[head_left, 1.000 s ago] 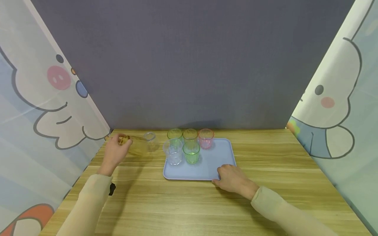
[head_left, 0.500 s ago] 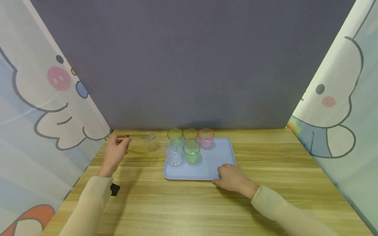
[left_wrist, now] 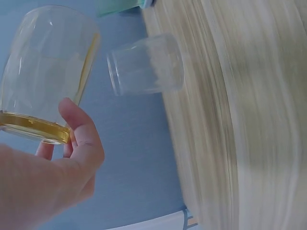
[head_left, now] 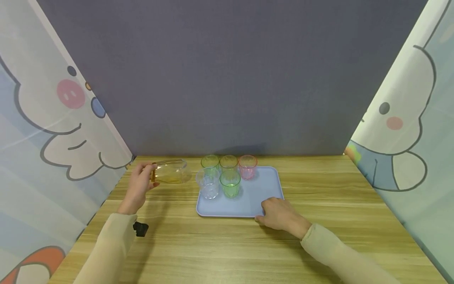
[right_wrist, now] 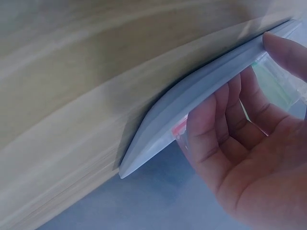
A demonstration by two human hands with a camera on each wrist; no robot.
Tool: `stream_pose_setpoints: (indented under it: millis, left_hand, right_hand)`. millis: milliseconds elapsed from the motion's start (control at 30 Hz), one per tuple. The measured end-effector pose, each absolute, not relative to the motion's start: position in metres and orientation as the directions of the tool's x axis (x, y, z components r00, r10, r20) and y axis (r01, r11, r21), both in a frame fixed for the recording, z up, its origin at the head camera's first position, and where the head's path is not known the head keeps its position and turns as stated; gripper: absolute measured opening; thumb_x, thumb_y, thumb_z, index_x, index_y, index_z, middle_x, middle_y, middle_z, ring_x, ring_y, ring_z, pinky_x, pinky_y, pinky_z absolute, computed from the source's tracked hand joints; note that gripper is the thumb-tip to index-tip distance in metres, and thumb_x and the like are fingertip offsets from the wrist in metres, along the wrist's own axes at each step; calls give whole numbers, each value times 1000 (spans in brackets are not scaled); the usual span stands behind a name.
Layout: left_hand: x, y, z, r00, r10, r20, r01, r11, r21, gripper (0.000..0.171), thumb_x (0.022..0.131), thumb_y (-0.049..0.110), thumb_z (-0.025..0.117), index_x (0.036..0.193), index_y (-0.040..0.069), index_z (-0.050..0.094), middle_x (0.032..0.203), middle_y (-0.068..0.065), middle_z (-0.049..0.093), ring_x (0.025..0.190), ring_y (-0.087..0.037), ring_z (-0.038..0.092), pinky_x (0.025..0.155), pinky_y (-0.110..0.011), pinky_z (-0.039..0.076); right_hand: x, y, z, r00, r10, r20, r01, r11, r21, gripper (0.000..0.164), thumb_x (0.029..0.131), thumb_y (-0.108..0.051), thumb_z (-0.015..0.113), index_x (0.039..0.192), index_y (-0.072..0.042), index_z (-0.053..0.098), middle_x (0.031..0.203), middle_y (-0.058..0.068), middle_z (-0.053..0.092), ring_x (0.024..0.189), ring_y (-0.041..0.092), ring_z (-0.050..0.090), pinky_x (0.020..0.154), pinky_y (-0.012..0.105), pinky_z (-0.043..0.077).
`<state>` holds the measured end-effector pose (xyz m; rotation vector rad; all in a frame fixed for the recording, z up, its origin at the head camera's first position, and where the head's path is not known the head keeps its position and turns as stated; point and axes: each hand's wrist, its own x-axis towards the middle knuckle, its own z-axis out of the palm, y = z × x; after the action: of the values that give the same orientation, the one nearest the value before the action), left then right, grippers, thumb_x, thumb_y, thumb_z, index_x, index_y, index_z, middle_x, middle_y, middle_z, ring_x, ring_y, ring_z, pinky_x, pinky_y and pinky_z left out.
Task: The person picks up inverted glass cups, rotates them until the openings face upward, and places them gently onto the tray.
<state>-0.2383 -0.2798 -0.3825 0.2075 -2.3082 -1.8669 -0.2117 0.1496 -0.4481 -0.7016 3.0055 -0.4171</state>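
Note:
My left hand (head_left: 139,182) pinches an amber-tinted glass (head_left: 170,172) by its base, with fingers and thumb around the thick amber bottom. The glass lies nearly sideways, its mouth pointing right. Beyond it, a clear glass (left_wrist: 146,64) stands on the table, partly overlapped in the head view. My right hand (head_left: 280,215) grips the front right edge of a light blue tray (head_left: 260,189), thumb on the outside and fingers curled over the rim. On the tray's left part are a clear glass (head_left: 209,189) and a green glass (head_left: 230,189) in front.
Behind these, at the tray's back edge, stand another green glass (head_left: 209,161), an amber one (head_left: 228,161) and a pink one (head_left: 247,170). A dark grey panel (head_left: 234,86) closes off the back of the wooden table (head_left: 220,248). Cartoon-printed curtains (head_left: 397,157) flank both sides.
The amber glass has turned in my left hand from slanting to nearly level, its mouth swinging right and over the clear glass in view. My right hand and the tray stay put.

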Motion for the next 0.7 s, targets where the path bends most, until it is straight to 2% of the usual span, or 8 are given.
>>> stream_pose_setpoints:
  millis: [133, 233, 433, 567, 700]
  left_hand:
    - [-238, -279, -382, -982, -185, 22, -7, 154, 988, 41, 108, 43, 44, 133, 11, 43, 114, -5, 41, 97, -20, 41, 84, -35, 56]
    - [-238, -279, -382, -987, -161, -9, -23, 81, 996, 36, 108, 43, 44, 130, 15, 42, 113, -4, 38, 98, -19, 39, 85, -34, 54]
    - [-238, -279, -382, -991, -114, -70, -61, -82, 995, 22, 108, 36, 45, 121, 18, 42, 108, -1, 41, 91, -12, 47, 87, -33, 52]
    - [-236, -279, -384, -990, -85, -112, -96, -167, 981, 23, 109, 36, 44, 121, 17, 44, 100, 2, 47, 85, -12, 49, 89, -36, 51]
    - [-235, -278, -386, -989, -62, -137, -120, -231, 966, 22, 109, 36, 41, 121, 17, 43, 103, 1, 47, 89, -13, 48, 89, -35, 51]
  right_hand:
    - [-212, 150, -447, -900, -434, 29, -425, 864, -271, 39, 82, -37, 81, 62, -17, 54, 63, -7, 51, 62, 13, 49, 55, 37, 46]
    - [-212, 150, -446, -903, -428, 29, -419, 865, -278, 38, 82, -37, 82, 63, -17, 55, 64, -7, 51, 62, 13, 49, 55, 37, 46]
    - [-212, 150, -446, -905, -425, 34, -417, 865, -279, 38, 81, -37, 82, 63, -17, 55, 64, -7, 52, 62, 13, 50, 55, 38, 46]
    - [-212, 150, -447, -906, -422, 27, -412, 867, -282, 38, 81, -38, 82, 63, -18, 56, 64, -8, 52, 62, 13, 50, 55, 38, 47]
    - [-212, 150, -448, -908, -418, 23, -407, 868, -285, 37, 81, -37, 82, 64, -17, 57, 64, -7, 53, 62, 13, 51, 54, 38, 47]
